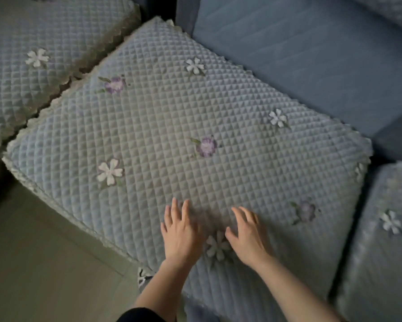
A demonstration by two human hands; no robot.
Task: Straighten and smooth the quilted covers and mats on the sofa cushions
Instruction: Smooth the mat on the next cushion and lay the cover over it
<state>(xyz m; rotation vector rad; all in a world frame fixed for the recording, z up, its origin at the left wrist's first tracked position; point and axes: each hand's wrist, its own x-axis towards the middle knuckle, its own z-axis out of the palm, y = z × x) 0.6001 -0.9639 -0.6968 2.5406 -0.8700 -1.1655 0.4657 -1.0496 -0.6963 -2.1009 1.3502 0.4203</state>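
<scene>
Three quilted covers lie side by side on the sofa seats. The middle cover (160, 126) fills most of the view. The left cover (44, 89) is just beside it across a narrow gap edged with pale trim (62, 88). The right cover (381, 263) lies apart from it across a darker gap. Behind the middle cover a bare blue back cushion (300, 66) stands against its far edge, and a corner of another quilted piece (395, 12) shows at the top right. Grey floor (32, 252) lies to the lower left. Both hands rest flat on the near part of the middle cover, palms down. The left hand (181, 235) has its fingers straight and spread apart. The right hand (248, 235) has its fingers straight and a little apart, the tips blurred. Neither grips the cloth. One white flower (218, 246) sits between the hands, partly hidden by them, and the forearms cross the cover's near edge. A dark sleeve (139, 314) shows on the left arm. Beside that arm is a small dark-and-white object (144, 276); I cannot tell what it is. The middle cover shows four white flowers and three purple ones. The left and right covers each show one white flower.
</scene>
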